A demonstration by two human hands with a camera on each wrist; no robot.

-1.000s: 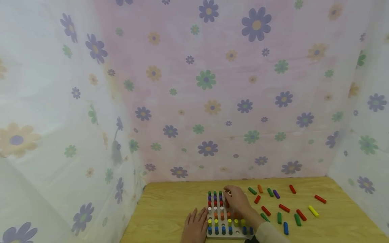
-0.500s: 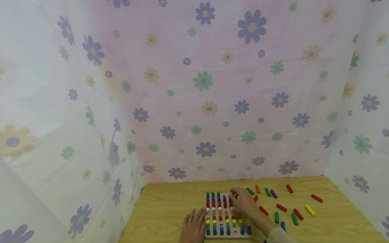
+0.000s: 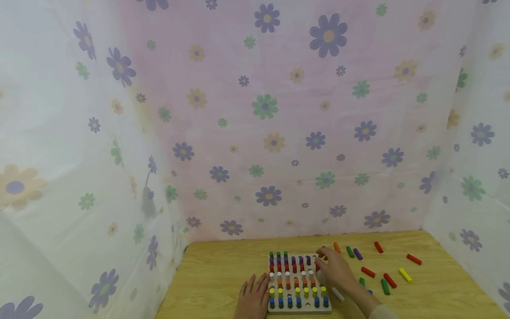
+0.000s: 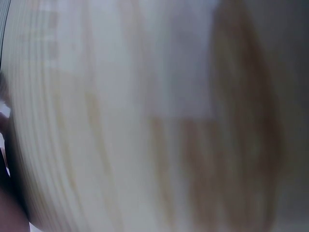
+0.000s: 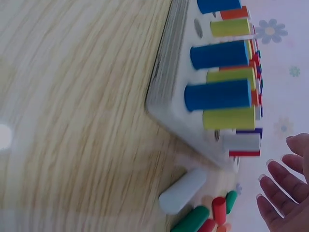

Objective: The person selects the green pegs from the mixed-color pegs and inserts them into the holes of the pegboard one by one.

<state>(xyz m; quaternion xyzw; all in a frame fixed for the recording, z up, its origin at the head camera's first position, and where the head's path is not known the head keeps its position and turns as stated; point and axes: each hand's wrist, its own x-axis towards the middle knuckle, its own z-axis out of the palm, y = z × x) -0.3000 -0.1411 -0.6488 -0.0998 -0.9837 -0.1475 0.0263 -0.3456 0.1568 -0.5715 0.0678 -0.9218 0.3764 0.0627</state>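
Observation:
A pale pegboard [image 3: 299, 312] with rows of coloured pegs lies on the table. My left hand [image 3: 253, 297] rests with fingers extended against the board's left side. Over its back right corner is my right hand [image 3: 336, 269], thumb and index finger a little apart near the ends of the purple and red rows. In the right wrist view the fingers [image 5: 282, 186] look loosely extended, with no peg visible among them. The purple pegs [image 3: 300, 260] now reach close to that hand. A white peg [image 5: 183, 191] lies on the table beside the board. The left wrist view is blurred.
Loose pegs are scattered to the right, among them a yellow peg [image 3: 405, 275], a purple peg [image 3: 357, 254] and several red and green ones. The wooden table [image 3: 215, 274] is enclosed by flowered curtains [image 3: 295, 177].
My right hand has moved rightward along the board's back rows, uncovering more purple and red pegs. The left hand stays in place. The head view has shifted slightly.

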